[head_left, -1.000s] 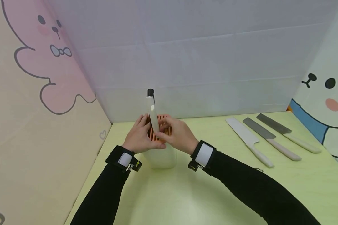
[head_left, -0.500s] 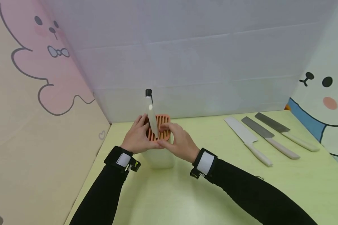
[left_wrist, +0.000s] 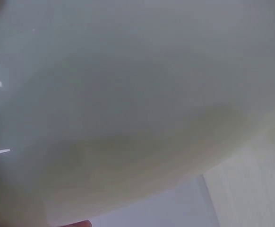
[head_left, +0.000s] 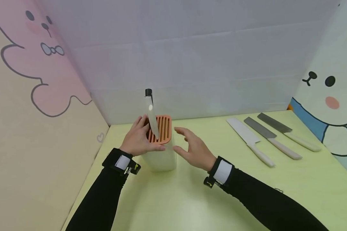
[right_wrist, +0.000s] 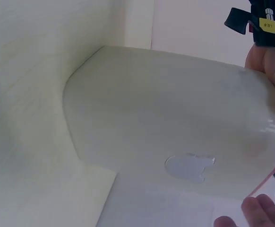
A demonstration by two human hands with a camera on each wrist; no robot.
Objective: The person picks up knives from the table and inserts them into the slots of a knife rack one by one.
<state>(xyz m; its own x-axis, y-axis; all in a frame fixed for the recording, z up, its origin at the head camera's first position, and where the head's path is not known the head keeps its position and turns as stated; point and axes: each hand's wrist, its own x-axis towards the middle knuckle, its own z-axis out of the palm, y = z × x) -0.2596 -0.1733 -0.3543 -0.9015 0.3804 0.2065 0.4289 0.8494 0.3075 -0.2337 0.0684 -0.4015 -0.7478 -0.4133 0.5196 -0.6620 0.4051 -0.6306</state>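
Note:
A white knife block with an orange slotted top stands upright on the table. My left hand holds it at the upper left, thumb along the front just under the orange rim. Out of the slots rises a pale knife handle, leaning left; behind it stands a white handle with a black end. My right hand hovers right of the block, fingers loosely bent and holding nothing. The block's glossy wall fills most of the left wrist view. In the right wrist view, my right fingertips show near the orange rim.
To the right lie three knives side by side: a broad pale-bladed cleaver, a grey-bladed knife and another grey-bladed knife. A pale back wall and cartoon-printed side panels border the yellow-green table.
The knife handle has sunk lower into the slotted top. My right hand has let go of it and moved off to the right. My left hand keeps its hold on the block.

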